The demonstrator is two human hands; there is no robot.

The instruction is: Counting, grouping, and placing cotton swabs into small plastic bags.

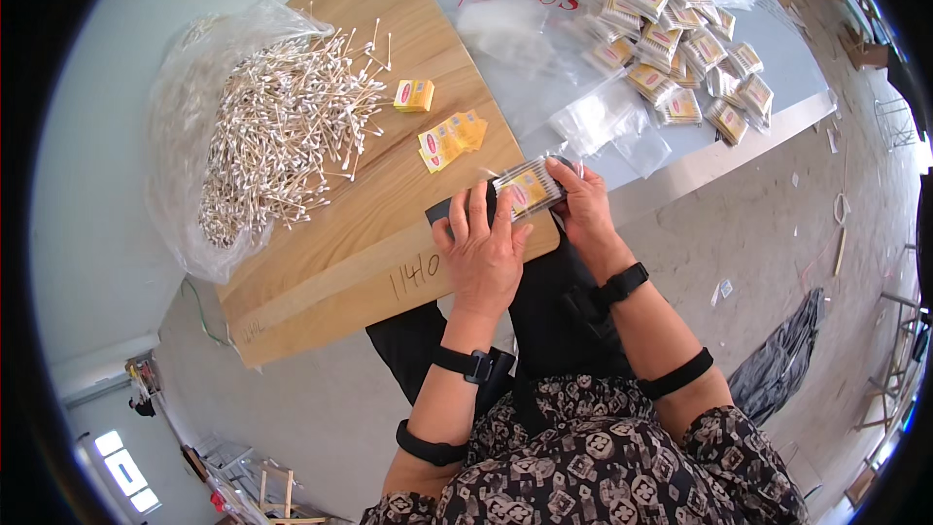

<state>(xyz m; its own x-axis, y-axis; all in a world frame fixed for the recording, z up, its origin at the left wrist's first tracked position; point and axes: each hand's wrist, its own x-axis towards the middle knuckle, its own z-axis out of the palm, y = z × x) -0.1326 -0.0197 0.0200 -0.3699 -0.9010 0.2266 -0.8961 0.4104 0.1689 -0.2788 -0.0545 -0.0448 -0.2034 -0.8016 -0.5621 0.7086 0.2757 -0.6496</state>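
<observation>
A flat pack of cotton swabs (528,189) with a yellow card on it is held between my two hands, over the near edge of the wooden board. My left hand (482,251) grips its left end, fingers curved over the top. There, a dark flat piece (443,218) shows beneath those fingers; its kind is unclear. At the pack's right end my right hand (586,211) closes, thumb on top, with clear film about the swabs. Yellow cards (452,140) lie fanned on the board just beyond, near a small stack of the same cards (414,95).
Loose cotton swabs (282,126) spill in a big heap from a clear plastic bag (175,156) at left on the wooden board (330,292). On the grey tabletop (515,87) at right lie empty clear bags (607,122) and a pile of filled swab packs (671,39).
</observation>
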